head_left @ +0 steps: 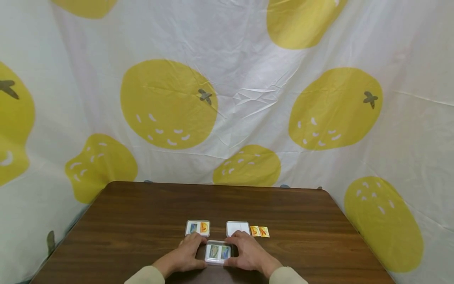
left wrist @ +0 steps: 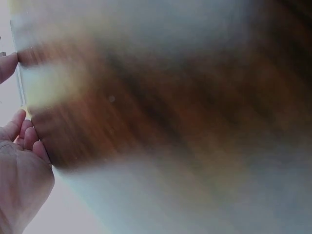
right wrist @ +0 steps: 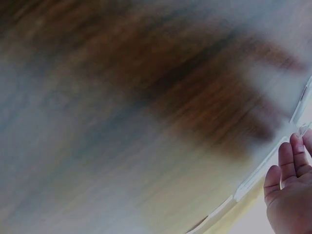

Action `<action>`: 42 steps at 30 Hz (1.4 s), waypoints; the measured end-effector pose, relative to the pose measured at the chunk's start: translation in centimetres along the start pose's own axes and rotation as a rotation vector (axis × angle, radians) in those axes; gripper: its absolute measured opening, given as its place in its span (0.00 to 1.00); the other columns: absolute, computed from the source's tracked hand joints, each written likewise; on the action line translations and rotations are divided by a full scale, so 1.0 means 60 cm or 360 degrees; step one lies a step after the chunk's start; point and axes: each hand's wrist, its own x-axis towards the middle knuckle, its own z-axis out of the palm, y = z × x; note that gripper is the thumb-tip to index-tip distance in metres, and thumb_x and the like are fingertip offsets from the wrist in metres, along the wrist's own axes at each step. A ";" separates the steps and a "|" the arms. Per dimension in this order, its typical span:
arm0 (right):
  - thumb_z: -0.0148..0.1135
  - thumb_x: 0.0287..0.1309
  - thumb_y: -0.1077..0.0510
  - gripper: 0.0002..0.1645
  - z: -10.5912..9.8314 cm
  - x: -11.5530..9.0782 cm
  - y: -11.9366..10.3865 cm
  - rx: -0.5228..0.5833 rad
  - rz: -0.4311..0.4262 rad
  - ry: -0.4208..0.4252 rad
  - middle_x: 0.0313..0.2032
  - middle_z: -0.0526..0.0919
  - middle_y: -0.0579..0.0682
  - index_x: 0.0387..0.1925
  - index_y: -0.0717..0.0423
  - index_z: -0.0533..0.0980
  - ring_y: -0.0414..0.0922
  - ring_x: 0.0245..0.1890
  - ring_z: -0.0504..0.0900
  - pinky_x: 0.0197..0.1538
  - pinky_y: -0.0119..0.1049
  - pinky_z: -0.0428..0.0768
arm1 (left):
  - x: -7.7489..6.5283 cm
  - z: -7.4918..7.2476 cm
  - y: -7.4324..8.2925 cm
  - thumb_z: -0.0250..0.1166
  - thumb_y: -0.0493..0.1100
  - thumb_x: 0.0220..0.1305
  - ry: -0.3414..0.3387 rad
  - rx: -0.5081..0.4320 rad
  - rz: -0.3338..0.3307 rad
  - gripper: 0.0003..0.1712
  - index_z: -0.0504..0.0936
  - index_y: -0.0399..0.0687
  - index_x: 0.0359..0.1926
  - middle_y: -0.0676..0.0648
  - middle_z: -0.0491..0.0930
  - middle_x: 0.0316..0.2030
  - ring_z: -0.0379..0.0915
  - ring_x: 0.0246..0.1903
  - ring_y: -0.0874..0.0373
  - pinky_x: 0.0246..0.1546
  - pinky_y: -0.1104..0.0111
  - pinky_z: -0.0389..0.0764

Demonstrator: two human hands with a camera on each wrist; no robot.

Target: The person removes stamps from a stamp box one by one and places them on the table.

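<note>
In the head view, a clear case [head_left: 217,252] with two small pictures in it lay on the brown wooden table [head_left: 213,201], near its closest edge and between the person's two hands. The left hand [head_left: 183,254] held its left end, thumb at the near corner and fingertips at the far one, partly spread with a gap between. The right hand [head_left: 250,252] gripped the right end likewise, its fingers curved and its thumb at the near corner. Cream sleeves [head_left: 147,276] covered both forearms. Just beyond the left fingers lay a second case [head_left: 193,228] holding a blue picture and an orange one; beyond the right fingers was a third case [head_left: 238,227] with a white insert, and just to its right two orange cards [head_left: 259,231] side by side. Behind the table hung a white cloth [head_left: 248,79] printed with yellow fruit. In the left wrist view, a blurred brown surface filled most of the picture; the left hand's fingers showed bent at the left border, their hold unclear. In the right wrist view, the right hand's fingers were slightly bent beside pale edges [right wrist: 258,175]; what they held could not be told there.
</note>
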 end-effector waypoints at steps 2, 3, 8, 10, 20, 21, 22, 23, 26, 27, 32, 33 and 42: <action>0.71 0.50 0.36 0.37 -0.002 -0.001 0.000 0.0010 0.0002 0.0002 0.48 0.77 0.45 0.57 0.52 0.79 0.44 0.49 0.75 0.53 0.42 0.74 | 0.001 -0.001 0.000 0.76 0.50 0.48 -0.0005 0.0005 -0.0001 0.32 0.74 0.44 0.51 0.51 0.68 0.47 0.65 0.51 0.47 0.49 0.53 0.66; 0.72 0.50 0.36 0.37 -0.003 -0.001 0.001 0.0014 0.0001 0.0006 0.48 0.77 0.45 0.57 0.52 0.79 0.44 0.49 0.75 0.53 0.42 0.74 | 0.001 -0.001 0.001 0.76 0.50 0.48 -0.0008 0.0005 -0.0001 0.33 0.74 0.43 0.52 0.50 0.68 0.47 0.65 0.51 0.47 0.49 0.53 0.66; 0.72 0.48 0.37 0.38 -0.008 -0.004 0.007 0.0029 0.0011 0.0023 0.46 0.77 0.43 0.56 0.54 0.79 0.42 0.47 0.75 0.52 0.41 0.74 | 0.002 -0.001 0.002 0.76 0.52 0.49 -0.0020 0.0009 -0.0011 0.33 0.74 0.45 0.53 0.51 0.69 0.48 0.64 0.51 0.48 0.49 0.54 0.66; 0.72 0.48 0.38 0.38 -0.010 -0.007 0.010 0.0032 0.0006 0.0036 0.45 0.77 0.44 0.56 0.55 0.80 0.42 0.46 0.76 0.51 0.41 0.74 | 0.001 -0.001 0.002 0.75 0.53 0.50 -0.0022 0.0017 -0.0013 0.32 0.75 0.46 0.54 0.52 0.69 0.49 0.64 0.52 0.48 0.49 0.55 0.66; 0.75 0.47 0.38 0.38 -0.027 -0.033 0.024 0.0109 0.0061 0.0033 0.49 0.77 0.45 0.56 0.54 0.79 0.46 0.49 0.76 0.53 0.45 0.75 | -0.004 -0.003 0.007 0.76 0.51 0.49 -0.0012 -0.0007 0.0004 0.30 0.75 0.46 0.50 0.53 0.68 0.47 0.65 0.51 0.48 0.48 0.54 0.65; 0.75 0.47 0.38 0.38 -0.030 -0.036 0.026 0.0117 0.0066 0.0034 0.49 0.77 0.46 0.56 0.54 0.79 0.46 0.50 0.76 0.54 0.46 0.75 | -0.004 -0.003 0.007 0.76 0.51 0.49 -0.0010 -0.0005 0.0000 0.30 0.75 0.46 0.50 0.53 0.68 0.47 0.65 0.51 0.48 0.48 0.55 0.65; 0.75 0.47 0.39 0.38 -0.032 -0.038 0.028 0.0121 0.0071 0.0033 0.50 0.77 0.47 0.56 0.54 0.79 0.48 0.51 0.76 0.54 0.47 0.75 | -0.004 -0.002 0.007 0.76 0.51 0.49 -0.0008 -0.0004 0.0000 0.30 0.75 0.46 0.50 0.53 0.68 0.47 0.65 0.51 0.48 0.48 0.55 0.65; 0.75 0.46 0.39 0.38 -0.034 -0.040 0.031 0.0128 0.0072 0.0035 0.51 0.77 0.48 0.56 0.54 0.79 0.49 0.51 0.76 0.54 0.48 0.74 | -0.003 -0.002 0.006 0.76 0.51 0.49 -0.0008 -0.0003 -0.0002 0.30 0.76 0.47 0.50 0.53 0.68 0.47 0.65 0.51 0.48 0.48 0.55 0.65; 0.76 0.46 0.39 0.38 -0.039 -0.048 0.041 0.0140 0.0081 0.0037 0.52 0.77 0.49 0.57 0.54 0.79 0.51 0.52 0.76 0.55 0.51 0.74 | -0.001 0.000 0.004 0.76 0.52 0.49 -0.0010 -0.0005 -0.0012 0.30 0.76 0.47 0.50 0.53 0.68 0.47 0.64 0.51 0.49 0.49 0.55 0.65; 0.76 0.46 0.39 0.39 -0.040 -0.051 0.045 0.0133 0.0079 0.0042 0.53 0.77 0.51 0.56 0.55 0.79 0.53 0.54 0.75 0.56 0.52 0.73 | -0.001 0.000 0.003 0.76 0.52 0.49 -0.0011 -0.0005 -0.0015 0.30 0.76 0.47 0.50 0.53 0.68 0.47 0.64 0.51 0.49 0.49 0.55 0.65; 0.77 0.44 0.39 0.40 -0.047 -0.065 0.063 0.0142 0.0113 0.0020 0.54 0.76 0.55 0.56 0.56 0.79 0.57 0.56 0.74 0.57 0.57 0.72 | 0.000 0.002 -0.001 0.76 0.52 0.49 -0.0016 0.0008 -0.0027 0.30 0.76 0.47 0.50 0.53 0.68 0.48 0.64 0.51 0.49 0.50 0.54 0.66; 0.77 0.44 0.39 0.40 -0.048 -0.068 0.067 0.0152 0.0123 0.0010 0.54 0.76 0.55 0.56 0.56 0.79 0.57 0.56 0.74 0.56 0.58 0.72 | 0.000 0.002 -0.001 0.76 0.52 0.49 -0.0018 0.0006 -0.0028 0.30 0.76 0.47 0.50 0.53 0.68 0.48 0.64 0.51 0.49 0.50 0.54 0.66; 0.76 0.45 0.38 0.40 -0.066 -0.100 0.109 0.0168 0.0199 -0.0029 0.55 0.75 0.54 0.56 0.57 0.79 0.57 0.56 0.74 0.55 0.58 0.73 | 0.000 -0.003 0.002 0.75 0.52 0.50 -0.0049 -0.0011 -0.0034 0.30 0.76 0.47 0.52 0.52 0.68 0.49 0.64 0.53 0.49 0.52 0.52 0.65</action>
